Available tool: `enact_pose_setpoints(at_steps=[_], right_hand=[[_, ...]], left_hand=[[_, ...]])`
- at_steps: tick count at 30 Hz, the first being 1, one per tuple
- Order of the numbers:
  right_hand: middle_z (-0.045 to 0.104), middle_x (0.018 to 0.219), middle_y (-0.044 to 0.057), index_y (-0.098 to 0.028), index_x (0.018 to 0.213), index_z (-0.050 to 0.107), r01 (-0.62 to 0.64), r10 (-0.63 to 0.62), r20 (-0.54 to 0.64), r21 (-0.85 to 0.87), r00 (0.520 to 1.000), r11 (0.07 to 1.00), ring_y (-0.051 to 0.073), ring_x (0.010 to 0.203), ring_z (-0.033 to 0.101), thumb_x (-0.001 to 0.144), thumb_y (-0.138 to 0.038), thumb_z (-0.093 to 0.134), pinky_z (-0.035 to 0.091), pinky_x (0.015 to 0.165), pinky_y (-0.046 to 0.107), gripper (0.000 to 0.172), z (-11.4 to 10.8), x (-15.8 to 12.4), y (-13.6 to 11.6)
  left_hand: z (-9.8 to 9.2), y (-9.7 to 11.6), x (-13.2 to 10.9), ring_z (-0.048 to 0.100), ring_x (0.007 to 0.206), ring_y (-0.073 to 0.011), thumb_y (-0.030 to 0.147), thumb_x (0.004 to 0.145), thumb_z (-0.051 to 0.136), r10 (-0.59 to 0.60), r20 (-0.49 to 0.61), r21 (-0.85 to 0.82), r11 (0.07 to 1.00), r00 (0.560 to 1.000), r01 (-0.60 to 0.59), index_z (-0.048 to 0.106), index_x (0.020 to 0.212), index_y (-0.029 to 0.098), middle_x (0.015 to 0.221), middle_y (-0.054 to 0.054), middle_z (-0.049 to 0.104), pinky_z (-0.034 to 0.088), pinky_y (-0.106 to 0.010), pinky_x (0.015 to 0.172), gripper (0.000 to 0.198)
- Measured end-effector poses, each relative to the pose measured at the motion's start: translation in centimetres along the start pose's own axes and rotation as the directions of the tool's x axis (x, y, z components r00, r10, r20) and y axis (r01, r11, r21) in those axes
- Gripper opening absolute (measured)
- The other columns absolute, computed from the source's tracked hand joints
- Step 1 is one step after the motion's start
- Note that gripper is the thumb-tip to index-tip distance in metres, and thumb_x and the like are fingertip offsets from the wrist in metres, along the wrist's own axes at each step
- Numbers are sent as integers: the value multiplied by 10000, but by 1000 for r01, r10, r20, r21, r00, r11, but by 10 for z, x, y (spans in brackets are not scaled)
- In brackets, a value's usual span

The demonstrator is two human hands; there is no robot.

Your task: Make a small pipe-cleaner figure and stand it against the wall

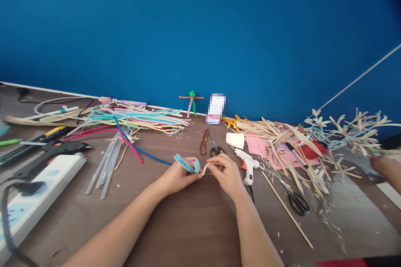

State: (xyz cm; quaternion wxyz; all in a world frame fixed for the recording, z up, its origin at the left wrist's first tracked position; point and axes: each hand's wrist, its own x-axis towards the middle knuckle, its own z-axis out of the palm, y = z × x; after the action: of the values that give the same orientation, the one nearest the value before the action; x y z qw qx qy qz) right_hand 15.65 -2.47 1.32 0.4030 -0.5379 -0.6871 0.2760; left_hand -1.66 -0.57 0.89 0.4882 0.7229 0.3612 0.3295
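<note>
My left hand (177,178) is closed round a bent, light-blue fuzzy pipe cleaner (186,166) with red tips that sticks up from the fingers. Facing it, my right hand (228,175) pinches a short, curled cream strip (204,170), whose lower end reaches the left fingertips. Whether the strip is joined to the blue piece cannot be made out. A dark blue pipe cleaner (147,155) runs along the table up to the left hand. Just beyond the right hand lie scissors (215,147) and a string of brown beads (204,142).
Left are a power strip (37,200), a black glue gun (53,152), clear glue sticks (108,167) and several pipe cleaners (138,117). Right are a white glue gun (249,166), black-handled scissors (297,202), a thin stick (288,210) and dried strips (275,133). Another person's hand (387,167) shows far right.
</note>
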Motion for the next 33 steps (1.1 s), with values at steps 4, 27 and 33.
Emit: enact_pose_setpoints(at_steps=[4,27,33], right_hand=[[608,720,22,-168,842,645,-183,151,144,247,978,952,115,623,531,734,-266,532,412,569,227,185,-5,2,3],[610,736,0,-197,959,552,-22,28,169,-34,985,999,123,665,547,760,-171,466,411,638,232,218,8,-5,-9],[559,648,-20,-185,792,544,-8,16,77,-102,997,995,108,581,500,715,-154,474,381,551,208,108,12,-7,-10]], left_hand=[[-4,4,-1,524,671,-140,283,704,555,-68,112,-113,990,991,80,574,738,141,691,-24,562,416,-244,651,147],[-2,-2,4,530,643,-137,322,708,571,-92,-46,-329,941,995,72,600,784,117,643,-27,587,423,-250,649,221],[0,-6,5,544,648,-149,348,698,570,-147,-106,-342,934,984,103,613,807,117,663,-36,606,432,-263,643,259]])
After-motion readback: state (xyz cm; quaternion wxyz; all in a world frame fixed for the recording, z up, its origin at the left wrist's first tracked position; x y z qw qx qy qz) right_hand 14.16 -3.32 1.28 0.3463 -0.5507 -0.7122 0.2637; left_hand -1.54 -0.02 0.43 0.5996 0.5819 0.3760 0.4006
